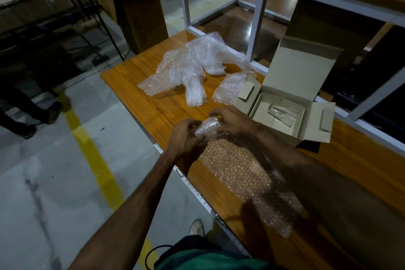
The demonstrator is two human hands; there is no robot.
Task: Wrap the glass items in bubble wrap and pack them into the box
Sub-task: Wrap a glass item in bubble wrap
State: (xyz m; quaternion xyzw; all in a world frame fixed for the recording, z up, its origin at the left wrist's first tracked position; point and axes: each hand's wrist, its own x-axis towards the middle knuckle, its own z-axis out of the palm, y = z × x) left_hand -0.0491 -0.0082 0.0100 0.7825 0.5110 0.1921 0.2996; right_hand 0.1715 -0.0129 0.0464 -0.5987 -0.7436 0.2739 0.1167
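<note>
A small glass item rolled in bubble wrap [207,126] lies between both my hands at the near edge of the wooden table [153,103]. My left hand [183,138] grips its left end and my right hand [232,121] grips its right end. The rest of that bubble wrap sheet [243,173] trails toward me over the table. To the right stands an open cardboard box [291,103], lid up, with a clear glass item [282,113] lying inside.
A crumpled heap of bubble wrap [197,66] and a smaller piece [230,87] lie further back on the table. White metal frame posts [256,22] rise behind. A tall cardboard box [131,9] and another person's legs [28,107] are on the floor at left.
</note>
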